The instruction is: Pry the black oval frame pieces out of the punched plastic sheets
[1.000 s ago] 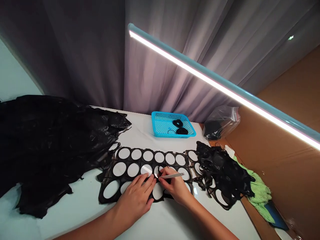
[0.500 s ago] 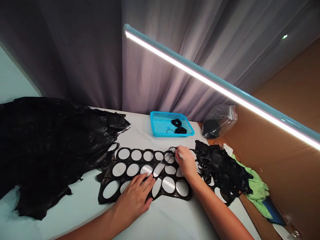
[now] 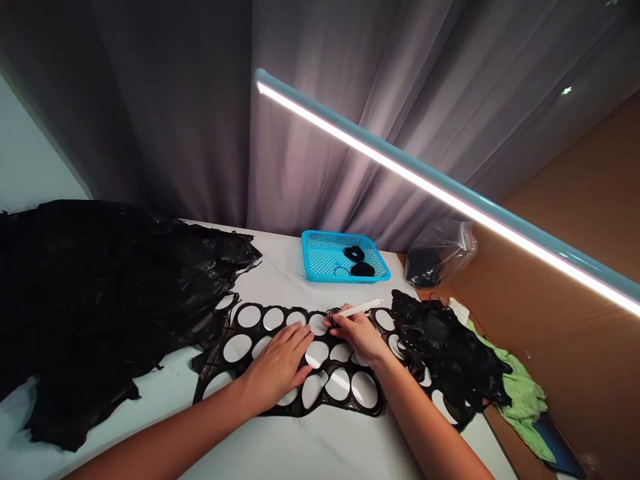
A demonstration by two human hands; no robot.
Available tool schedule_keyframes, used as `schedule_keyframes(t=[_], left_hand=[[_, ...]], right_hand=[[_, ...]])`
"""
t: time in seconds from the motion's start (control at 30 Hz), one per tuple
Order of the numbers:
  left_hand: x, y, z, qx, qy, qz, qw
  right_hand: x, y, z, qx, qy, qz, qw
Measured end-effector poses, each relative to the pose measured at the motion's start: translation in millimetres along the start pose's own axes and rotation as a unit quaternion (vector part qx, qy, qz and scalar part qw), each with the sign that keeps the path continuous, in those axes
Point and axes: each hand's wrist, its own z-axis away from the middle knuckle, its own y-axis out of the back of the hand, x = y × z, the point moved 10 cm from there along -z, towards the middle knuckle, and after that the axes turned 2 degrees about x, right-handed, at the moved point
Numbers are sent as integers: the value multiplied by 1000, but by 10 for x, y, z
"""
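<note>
A black sheet [image 3: 251, 333] punched with rows of large round holes lies on the white table, its surface showing through the holes. My left hand [image 3: 281, 360] rests flat on it, fingers stretched out. My right hand [image 3: 359, 335] is closed round a slim white pen-like tool [image 3: 364, 307], which points up to the right. Thin black loops [image 3: 332, 313] bunch at its fingertips, over the sheet's top row of holes. Whether those fingers also pinch the loops is hard to make out.
A large black sheet pile [image 3: 100, 300] covers the table's left. Behind stands a blue basket [image 3: 320, 257] holding black rings. Black scraps [image 3: 445, 340], a green cloth [image 3: 523, 393] and a clear bag [image 3: 443, 250] lie right. A lit tube lamp [image 3: 425, 170] hangs across.
My right hand has moved slightly left and down, and the white tool now shows plainly. My left hand has slid up a little across the sheet. The camera view has tilted slightly upward.
</note>
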Motion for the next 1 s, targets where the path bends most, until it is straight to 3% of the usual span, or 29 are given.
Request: schedule_keyframes(t=[0.1, 0.27, 0.77, 0.83, 1.0], left_hand=[[-26, -94, 9, -3, -3, -6, 1000], [-29, -160, 61, -7, 3, -9, 1000], [-37, -205, 63, -12, 6, -5, 1000], [-38, -213, 60, -13, 8, -6, 1000], [-43, -217, 63, -10, 9, -3, 1000]], right_hand=[[-22, -166, 47, -43, 47, 103, 993], [-116, -291, 155, -42, 152, 308, 938], [-139, -346, 208, -30, 200, 360, 911], [-149, -408, 256, -28, 225, 398, 889], [-172, -602, 347, -51, 305, 536, 786]])
